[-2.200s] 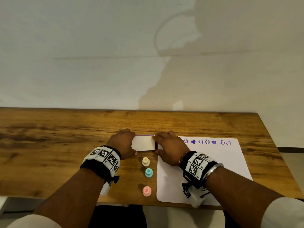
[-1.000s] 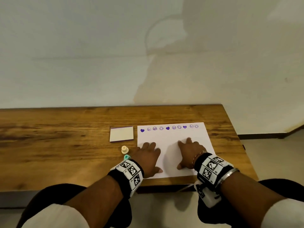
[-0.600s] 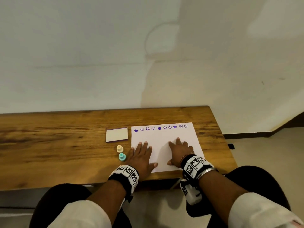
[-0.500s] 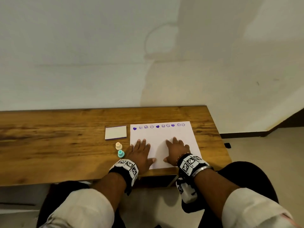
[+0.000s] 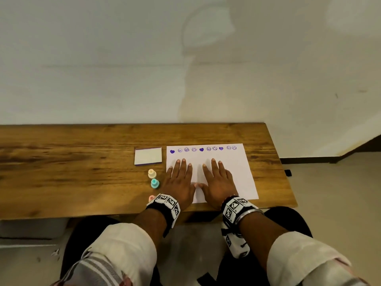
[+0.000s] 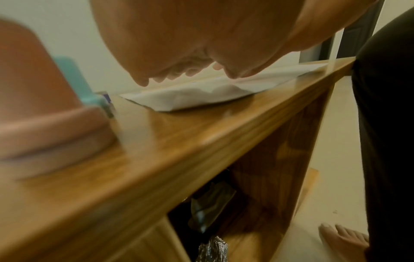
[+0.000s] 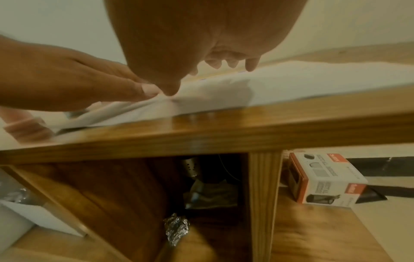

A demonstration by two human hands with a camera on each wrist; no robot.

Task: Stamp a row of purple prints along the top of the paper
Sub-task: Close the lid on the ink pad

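Note:
A white paper (image 5: 239,170) lies on the wooden table (image 5: 82,166), with a row of purple prints (image 5: 203,149), hearts and smiley faces, along its top edge. My left hand (image 5: 179,178) and right hand (image 5: 216,178) both lie flat on the paper's lower half, fingers straight, thumbs nearly touching. Neither holds anything. The closed ink pad (image 5: 148,156) sits left of the paper. Three small stamps stand in a line below it: cream (image 5: 152,173), teal (image 5: 154,183) and pink (image 5: 151,198), the pink one partly hidden by my left wrist. In the left wrist view the pink stamp (image 6: 44,109) looms close.
The table's near edge (image 5: 103,215) runs just under my wrists and its right end (image 5: 288,182) lies past the paper. Under the table are a crumpled foil ball (image 7: 177,228) and a cardboard box (image 7: 325,180) on the floor.
Both hands left the ink pad, which is now closed beside the paper, and settled flat on the sheet. My head has drawn back, so the table looks farther away.

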